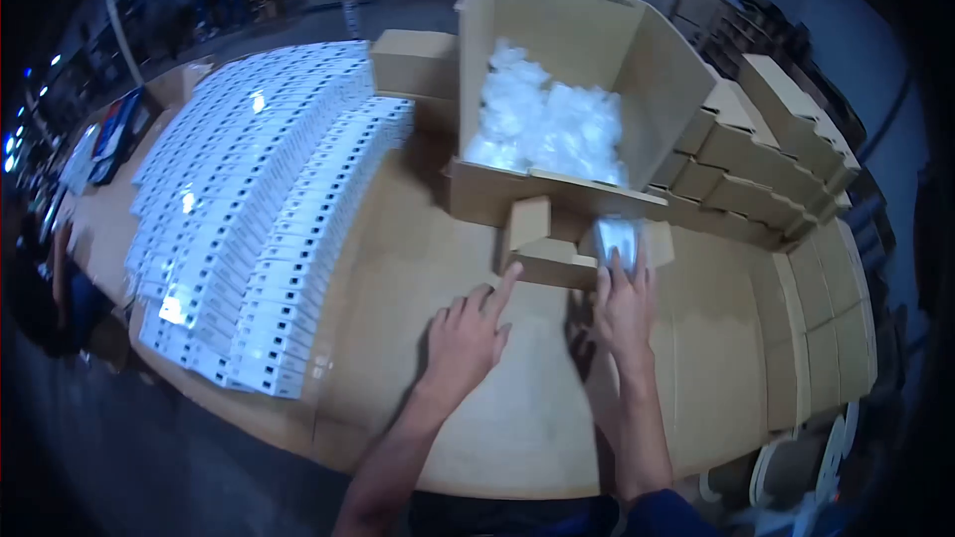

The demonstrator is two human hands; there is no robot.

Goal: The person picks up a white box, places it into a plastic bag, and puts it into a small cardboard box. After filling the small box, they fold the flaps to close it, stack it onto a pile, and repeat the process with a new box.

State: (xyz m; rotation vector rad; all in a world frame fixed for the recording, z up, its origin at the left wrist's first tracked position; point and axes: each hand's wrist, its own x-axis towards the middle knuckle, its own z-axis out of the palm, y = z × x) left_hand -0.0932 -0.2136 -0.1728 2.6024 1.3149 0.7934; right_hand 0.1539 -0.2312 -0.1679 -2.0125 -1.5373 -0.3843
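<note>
My right hand [625,313] grips a small shiny, pale-blue wrapped packet [617,241], held over the right end of an open small cardboard box [557,271]. The fingers lie along the packet's near side. To the left, my left hand [466,343] is open and holds nothing; its index finger points up, with the fingertip right at the box's left corner. The small box has its flaps raised and stands against a large carton [557,189]. Inside that carton lies a heap of clear plastic-wrapped pieces [557,119].
Long rows of white labelled boxes [249,199] cover the table's left side. A closed brown box [416,62] stands behind them. Stacked folded cardboard boxes [761,154] line the right, and more [831,308] stand along the right edge. A person's arm [62,268] shows at far left.
</note>
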